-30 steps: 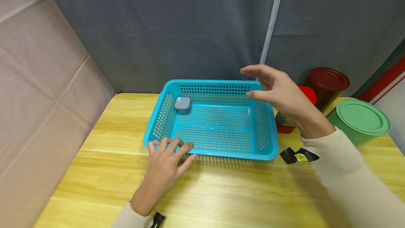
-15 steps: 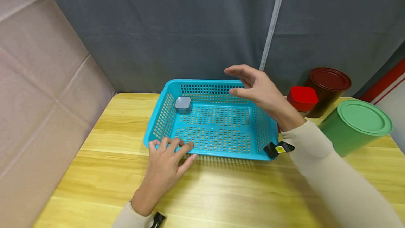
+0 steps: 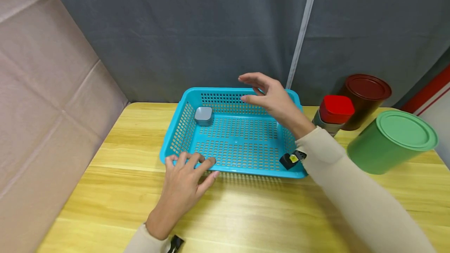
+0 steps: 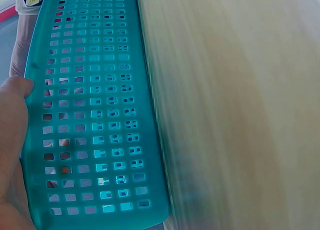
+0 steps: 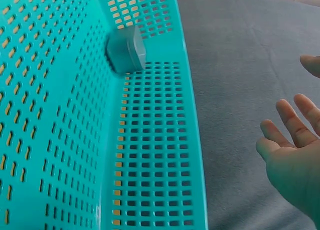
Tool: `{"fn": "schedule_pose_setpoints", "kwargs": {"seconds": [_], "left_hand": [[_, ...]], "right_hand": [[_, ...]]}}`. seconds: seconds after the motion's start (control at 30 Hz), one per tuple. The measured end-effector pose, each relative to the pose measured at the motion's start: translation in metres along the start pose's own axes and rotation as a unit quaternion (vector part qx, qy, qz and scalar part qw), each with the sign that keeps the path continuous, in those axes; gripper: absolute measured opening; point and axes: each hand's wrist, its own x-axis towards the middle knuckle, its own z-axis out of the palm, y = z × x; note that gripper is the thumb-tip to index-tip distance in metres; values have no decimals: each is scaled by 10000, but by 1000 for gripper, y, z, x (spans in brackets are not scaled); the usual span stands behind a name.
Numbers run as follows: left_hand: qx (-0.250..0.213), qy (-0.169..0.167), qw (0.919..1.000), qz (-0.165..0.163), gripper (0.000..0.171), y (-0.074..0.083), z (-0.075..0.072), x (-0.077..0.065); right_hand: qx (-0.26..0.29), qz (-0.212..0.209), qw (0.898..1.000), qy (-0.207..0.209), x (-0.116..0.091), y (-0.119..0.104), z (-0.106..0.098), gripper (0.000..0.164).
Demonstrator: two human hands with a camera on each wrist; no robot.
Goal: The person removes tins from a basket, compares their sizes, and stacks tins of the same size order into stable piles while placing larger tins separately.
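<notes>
A turquoise perforated plastic basket (image 3: pixel 234 168) sits on the table. My left hand (image 3: pixel 183 182) is at its near rim toward the left, fingers bent over the edge and thumb outside; the left wrist view shows that hand beside the basket's perforated wall (image 4: pixel 90 109). Inside the basket, in the far left corner, stands a small grey rounded-square box (image 3: pixel 203 114), also visible in the right wrist view. My right hand (image 3: pixel 268 97) hovers over the basket's far right part, fingers spread and slightly bent, with nothing in it.
To the right stand a container with a red lid (image 3: pixel 336 108), a dark red-brown can (image 3: pixel 365 93) and a large green can (image 3: pixel 393 139). Behind the wooden table (image 3: pixel 246 214) hangs a grey curtain (image 3: pixel 211 30); a pinkish padded wall (image 3: pixel 52 100) is on the left.
My right hand has moved left from beside the right-hand containers to over the basket, uncovering the red-lidded container. The left hand, basket and grey box stay in place.
</notes>
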Motion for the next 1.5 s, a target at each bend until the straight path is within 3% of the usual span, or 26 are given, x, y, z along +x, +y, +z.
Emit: {"fn": "schedule_pose_setpoints", "kwargs": {"seconds": [0.37,0.83,1.2,1.5], "left_hand": [[-10,-1,10000,2,54,0,1,-1],[-24,-105,9999,-34,56,-2,-2,-1],[-27,-133,9999,4,50,0,-4,-2],[-64,-206,9998,-36,33,0,-7,-3]], "right_hand": [[106,70,9999,-70,20,13,21,52],[118,450,9976,-519,40,28,47,56],[51,751,9935,-853,52,37,72,62],[105,1016,9900,-968,62,48,80,63]]}}
